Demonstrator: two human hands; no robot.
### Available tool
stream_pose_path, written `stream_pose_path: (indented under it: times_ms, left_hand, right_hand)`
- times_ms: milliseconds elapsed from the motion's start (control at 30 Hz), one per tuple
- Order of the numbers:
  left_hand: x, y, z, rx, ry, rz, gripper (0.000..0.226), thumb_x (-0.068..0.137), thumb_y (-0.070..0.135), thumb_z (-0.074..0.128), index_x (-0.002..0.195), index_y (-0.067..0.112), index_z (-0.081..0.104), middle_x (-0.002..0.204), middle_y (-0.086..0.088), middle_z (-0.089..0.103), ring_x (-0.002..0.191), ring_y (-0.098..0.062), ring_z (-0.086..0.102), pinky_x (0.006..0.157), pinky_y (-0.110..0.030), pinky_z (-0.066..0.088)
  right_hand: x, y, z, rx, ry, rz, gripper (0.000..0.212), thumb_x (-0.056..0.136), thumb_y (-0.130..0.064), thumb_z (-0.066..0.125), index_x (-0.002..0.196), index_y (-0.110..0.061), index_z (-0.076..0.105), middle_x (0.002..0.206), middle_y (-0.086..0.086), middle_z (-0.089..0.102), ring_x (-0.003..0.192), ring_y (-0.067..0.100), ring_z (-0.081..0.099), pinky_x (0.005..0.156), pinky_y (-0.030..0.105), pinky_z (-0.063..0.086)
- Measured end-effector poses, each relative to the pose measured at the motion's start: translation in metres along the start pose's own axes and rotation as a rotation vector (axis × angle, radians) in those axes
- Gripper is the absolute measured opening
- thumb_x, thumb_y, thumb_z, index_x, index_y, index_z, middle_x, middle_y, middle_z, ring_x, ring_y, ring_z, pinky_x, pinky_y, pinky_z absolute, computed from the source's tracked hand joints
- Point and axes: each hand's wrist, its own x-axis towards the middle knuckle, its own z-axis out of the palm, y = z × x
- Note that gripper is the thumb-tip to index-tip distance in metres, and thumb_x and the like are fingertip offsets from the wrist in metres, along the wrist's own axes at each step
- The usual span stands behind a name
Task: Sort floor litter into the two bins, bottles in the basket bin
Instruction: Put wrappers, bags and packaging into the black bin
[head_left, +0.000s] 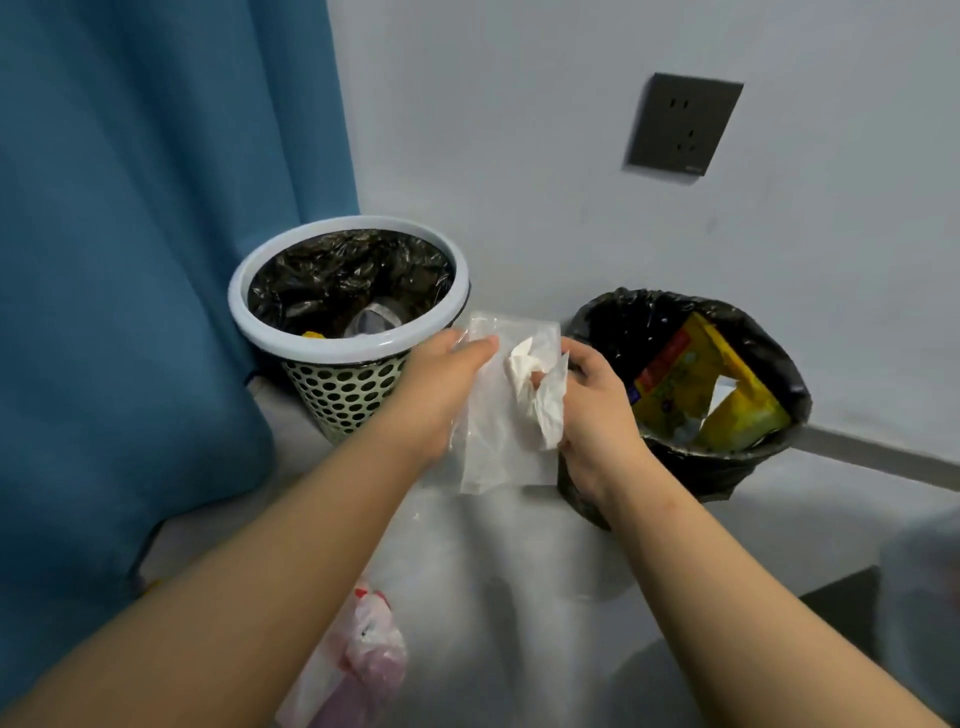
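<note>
My left hand (441, 387) holds a clear plastic bag (498, 447) by its upper left edge, between the two bins. My right hand (597, 415) grips a crumpled white tissue (540, 395) against the bag's right side. The basket bin (343, 322), with a pale blue rim, perforated wall and black liner, stands at the left; a clear bottle (371, 319) and something yellow lie inside. The black-lined bin (727, 467) stands at the right and holds a yellow and red wrapper (696, 384).
A pink and white plastic bag (353, 660) lies on the grey floor under my left forearm. A blue curtain (130, 312) hangs at the left beside the basket bin. The wall behind carries a dark socket (683, 124). A dark object sits at the lower right edge.
</note>
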Motion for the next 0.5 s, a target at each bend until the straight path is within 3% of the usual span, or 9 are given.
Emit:
stream_pose_path:
  times_ms: [133,233,333,400,500]
  left_hand:
    - [0.013,0.038,0.038,-0.002,-0.080,0.049,0.006,0.089,0.016,0.057,0.093,0.014,0.062,0.088,-0.005,0.065,0.082,-0.022,0.062,0.079,-0.033,0.050]
    - [0.024,0.056,0.071,-0.049,-0.119,0.053,0.010,0.090,0.012,0.056,0.082,0.016,0.060,0.079,-0.004,0.063,0.072,-0.020,0.060,0.073,-0.031,0.049]
    - [0.041,0.058,0.104,-0.142,-0.140,-0.007,0.011,0.090,0.009,0.052,0.098,0.010,0.060,0.089,-0.010,0.063,0.077,-0.023,0.060,0.071,-0.033,0.050]
    - [0.051,0.054,0.123,-0.220,-0.138,-0.040,0.030,0.089,0.006,0.050,0.119,0.004,0.053,0.104,-0.019,0.062,0.084,-0.028,0.060,0.070,-0.034,0.051]
    - [0.060,0.037,0.145,-0.219,-0.129,-0.078,0.043,0.088,0.003,0.048,0.128,0.017,0.042,0.114,-0.016,0.055,0.100,-0.029,0.057,0.086,-0.041,0.051]
  right_hand:
    - [0.018,-0.046,-0.025,-0.038,0.090,-0.094,0.039,0.082,-0.011,0.070,0.118,-0.018,0.056,0.104,0.004,0.068,0.090,0.019,0.068,0.070,0.032,0.056]
    - [0.031,-0.075,-0.047,-0.077,0.171,-0.149,0.036,0.084,-0.013,0.067,0.117,-0.023,0.053,0.104,0.002,0.065,0.089,0.019,0.066,0.068,0.029,0.054]
    - [0.042,-0.091,-0.068,-0.143,0.255,-0.224,0.027,0.090,-0.015,0.059,0.112,-0.026,0.049,0.098,-0.004,0.061,0.081,0.008,0.060,0.057,0.016,0.047]
    - [0.049,-0.095,-0.080,-0.191,0.340,-0.280,0.024,0.093,-0.014,0.053,0.112,-0.026,0.046,0.085,-0.010,0.055,0.072,0.004,0.055,0.048,0.009,0.043]
    - [0.059,-0.083,-0.095,-0.266,0.467,-0.328,0.035,0.091,-0.009,0.047,0.122,-0.025,0.043,0.086,-0.006,0.053,0.077,0.013,0.056,0.061,0.019,0.045]
